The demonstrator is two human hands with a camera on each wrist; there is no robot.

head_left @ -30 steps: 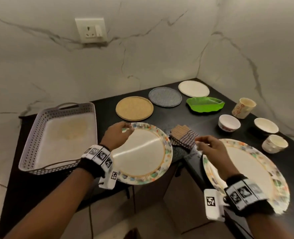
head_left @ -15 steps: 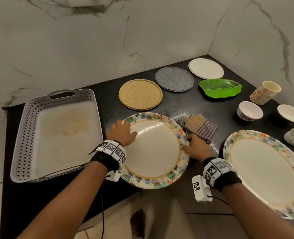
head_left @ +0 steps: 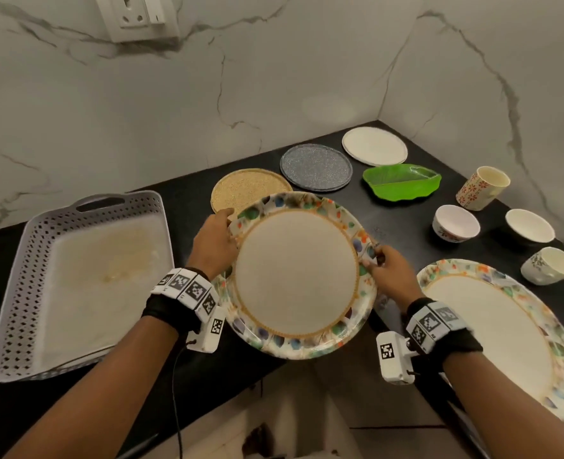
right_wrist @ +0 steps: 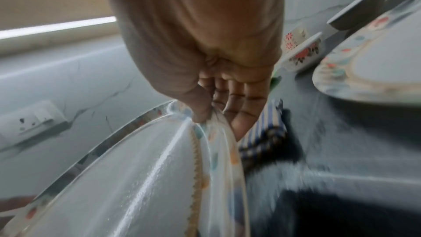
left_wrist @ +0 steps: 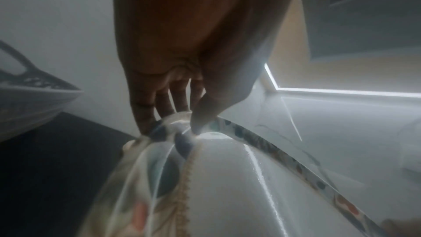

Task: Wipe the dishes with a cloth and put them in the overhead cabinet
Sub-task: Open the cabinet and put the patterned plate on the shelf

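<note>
A round plate (head_left: pixel 297 276) with a flowered rim is lifted above the black counter (head_left: pixel 188 200), tilted toward me. My left hand (head_left: pixel 216 241) grips its left rim, thumb on top and fingers beneath (left_wrist: pixel 182 125). My right hand (head_left: pixel 385 268) pinches the right rim (right_wrist: pixel 205 120) in the same way. The checked cloth (right_wrist: pixel 264 136) lies on the counter under the plate's right edge; the head view hides it. Water streaks show on the plate's face (right_wrist: pixel 159 165).
A second flowered plate (head_left: pixel 496 329) lies at the right front. A white perforated tray (head_left: pixel 19 293) sits left. Behind are a woven mat (head_left: pixel 241 190), a grey plate (head_left: pixel 315 167), a white plate (head_left: pixel 375 145), a green leaf dish (head_left: pixel 401 185), two cups (head_left: pixel 481 188) (head_left: pixel 548 265) and two bowls (head_left: pixel 456 223) (head_left: pixel 529 225).
The plate lay flat on the counter half a second ago; both hands now hold its rim and have raised it. My right hand has left the cloth for the plate's edge.
</note>
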